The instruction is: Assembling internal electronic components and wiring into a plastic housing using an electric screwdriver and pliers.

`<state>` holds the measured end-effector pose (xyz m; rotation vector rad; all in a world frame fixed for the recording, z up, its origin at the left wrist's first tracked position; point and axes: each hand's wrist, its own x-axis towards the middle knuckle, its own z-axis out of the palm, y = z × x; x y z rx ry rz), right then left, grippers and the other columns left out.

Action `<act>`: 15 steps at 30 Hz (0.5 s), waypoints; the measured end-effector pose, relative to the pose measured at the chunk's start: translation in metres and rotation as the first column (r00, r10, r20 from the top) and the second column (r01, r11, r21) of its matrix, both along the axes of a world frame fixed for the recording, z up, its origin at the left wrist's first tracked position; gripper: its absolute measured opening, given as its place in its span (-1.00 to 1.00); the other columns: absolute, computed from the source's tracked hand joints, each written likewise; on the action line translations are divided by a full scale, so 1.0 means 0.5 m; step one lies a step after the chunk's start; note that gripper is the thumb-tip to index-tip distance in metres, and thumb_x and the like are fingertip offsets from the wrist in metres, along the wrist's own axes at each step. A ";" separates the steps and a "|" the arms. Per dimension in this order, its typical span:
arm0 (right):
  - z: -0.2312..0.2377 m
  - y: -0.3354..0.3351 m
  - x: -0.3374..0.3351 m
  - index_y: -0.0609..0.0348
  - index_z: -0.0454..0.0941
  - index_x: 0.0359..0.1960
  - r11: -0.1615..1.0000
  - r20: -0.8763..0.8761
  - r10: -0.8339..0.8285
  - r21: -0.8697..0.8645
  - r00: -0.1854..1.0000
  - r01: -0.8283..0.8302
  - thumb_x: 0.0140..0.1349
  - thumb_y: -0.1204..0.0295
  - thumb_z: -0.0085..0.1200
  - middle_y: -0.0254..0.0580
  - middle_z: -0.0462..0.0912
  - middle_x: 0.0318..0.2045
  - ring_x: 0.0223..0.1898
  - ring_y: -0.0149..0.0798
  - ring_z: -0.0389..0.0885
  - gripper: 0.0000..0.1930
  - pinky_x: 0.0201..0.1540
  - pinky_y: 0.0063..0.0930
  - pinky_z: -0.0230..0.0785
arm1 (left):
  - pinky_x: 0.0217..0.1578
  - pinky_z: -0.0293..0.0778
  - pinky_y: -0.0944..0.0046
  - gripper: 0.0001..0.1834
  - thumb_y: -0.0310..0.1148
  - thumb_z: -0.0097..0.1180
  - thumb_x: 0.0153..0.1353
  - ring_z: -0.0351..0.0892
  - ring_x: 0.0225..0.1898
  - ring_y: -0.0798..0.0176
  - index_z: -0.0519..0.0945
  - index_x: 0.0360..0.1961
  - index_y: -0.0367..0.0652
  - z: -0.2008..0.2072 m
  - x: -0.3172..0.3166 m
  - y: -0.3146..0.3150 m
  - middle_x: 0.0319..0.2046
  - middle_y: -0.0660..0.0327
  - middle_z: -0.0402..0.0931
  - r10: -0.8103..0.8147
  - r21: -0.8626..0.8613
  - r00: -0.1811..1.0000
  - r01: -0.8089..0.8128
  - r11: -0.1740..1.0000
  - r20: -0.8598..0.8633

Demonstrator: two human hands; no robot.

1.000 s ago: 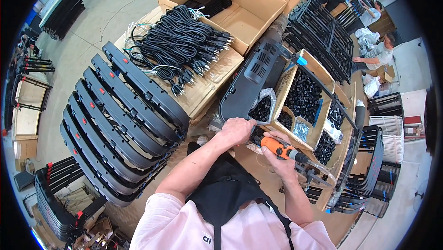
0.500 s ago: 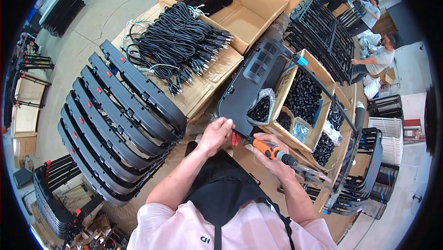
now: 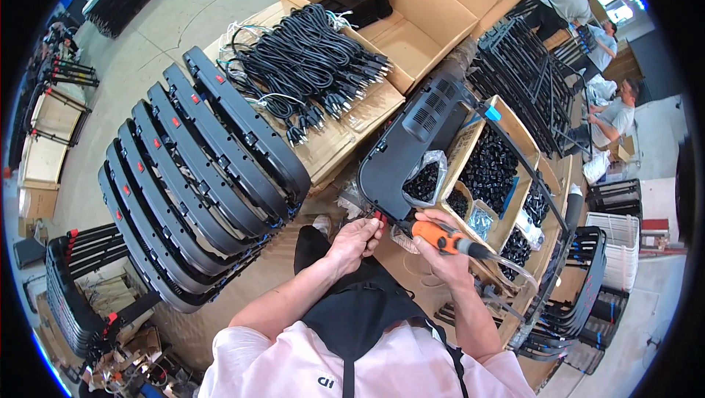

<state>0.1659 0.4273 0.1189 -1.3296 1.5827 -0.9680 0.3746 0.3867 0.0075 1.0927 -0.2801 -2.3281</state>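
In front of me lies a long black plastic housing (image 3: 389, 170) with a raised vented block, its rounded near end toward my body. My right hand (image 3: 445, 252) is wrapped round an orange and black power screwdriver (image 3: 440, 236), whose front end is by the housing's near edge. Just left of it, my left hand (image 3: 356, 240) is closed with fingers pinched together, below the housing's near edge. A small red part (image 3: 380, 217) shows right beside its fingertips; what the fingers hold, if anything, is hidden.
Compartmented wooden boxes (image 3: 474, 134) of small black parts and screws stand right. Left is a stack of curved black housings (image 3: 220, 156) with red switches. Beyond lie bundled black cables (image 3: 316, 60) and an open carton (image 3: 433, 31). Co-workers (image 3: 613, 119) are at the far right.
My left hand has moved down and slightly right, from the housing's near corner to below its edge. The right hand still grips the screwdriver. The whole view has shifted slightly.
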 end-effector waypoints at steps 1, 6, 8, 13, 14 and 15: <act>0.003 0.006 0.002 0.24 0.60 0.15 0.998 0.098 -0.043 -0.032 0.994 0.046 0.21 0.55 0.38 -0.11 0.72 0.10 0.13 -0.24 0.69 -0.55 0.24 -0.29 0.51 | -0.54 0.23 0.46 -0.79 -0.18 0.06 0.61 0.32 -0.53 0.53 0.56 -0.13 -0.07 -0.004 0.000 0.001 -0.41 0.42 0.48 -0.018 0.022 1.000 0.018 1.000 -0.020; 0.027 0.001 0.022 0.24 0.56 0.19 0.991 0.112 0.052 -0.128 0.992 -0.037 0.22 0.58 0.36 -0.10 0.70 0.12 0.14 -0.21 0.67 -0.52 0.29 -0.26 0.49 | -0.55 0.22 0.44 -0.76 -0.14 0.04 0.62 0.31 -0.50 0.50 0.55 -0.10 -0.07 -0.024 -0.019 -0.003 -0.39 0.39 0.47 0.084 0.132 0.988 -0.066 0.989 -0.131; 0.023 0.003 0.031 0.22 0.55 0.20 0.996 0.186 0.021 -0.092 0.982 -0.004 0.23 0.57 0.36 -0.09 0.70 0.13 0.16 -0.21 0.66 -0.51 0.32 -0.25 0.47 | -0.56 0.21 0.43 -0.75 -0.13 0.04 0.61 0.31 -0.50 0.48 0.55 -0.08 -0.08 -0.016 -0.030 -0.008 -0.38 0.38 0.48 0.147 0.188 0.973 -0.113 0.976 -0.178; 0.012 0.005 0.031 0.19 0.56 0.20 0.994 0.132 0.028 -0.110 0.991 -0.013 0.23 0.55 0.37 -0.10 0.69 0.14 0.22 -0.18 0.62 -0.52 0.36 -0.23 0.43 | -0.53 0.22 0.45 -0.73 -0.17 -0.04 0.64 0.29 -0.47 0.44 0.53 0.01 -0.14 -0.016 -0.036 -0.017 -0.36 0.34 0.47 0.211 0.294 0.949 -0.138 0.946 -0.233; 0.011 0.004 0.029 0.19 0.56 0.20 0.991 0.093 0.038 -0.132 0.995 -0.025 0.23 0.55 0.36 -0.10 0.69 0.14 0.23 -0.17 0.61 -0.52 0.36 -0.23 0.42 | -0.53 0.22 0.45 -0.73 -0.17 -0.04 0.64 0.29 -0.47 0.44 0.53 0.01 -0.14 -0.017 -0.036 -0.020 -0.36 0.34 0.47 0.212 0.294 0.949 -0.138 0.946 -0.235; 0.011 0.003 0.028 0.19 0.56 0.20 0.991 0.092 0.039 -0.132 0.995 -0.026 0.23 0.55 0.36 -0.10 0.69 0.14 0.23 -0.17 0.61 -0.52 0.36 -0.23 0.42 | -0.53 0.22 0.45 -0.73 -0.17 -0.04 0.64 0.29 -0.47 0.44 0.53 0.01 -0.14 -0.018 -0.037 -0.022 -0.36 0.34 0.47 0.204 0.316 0.947 -0.119 0.941 -0.250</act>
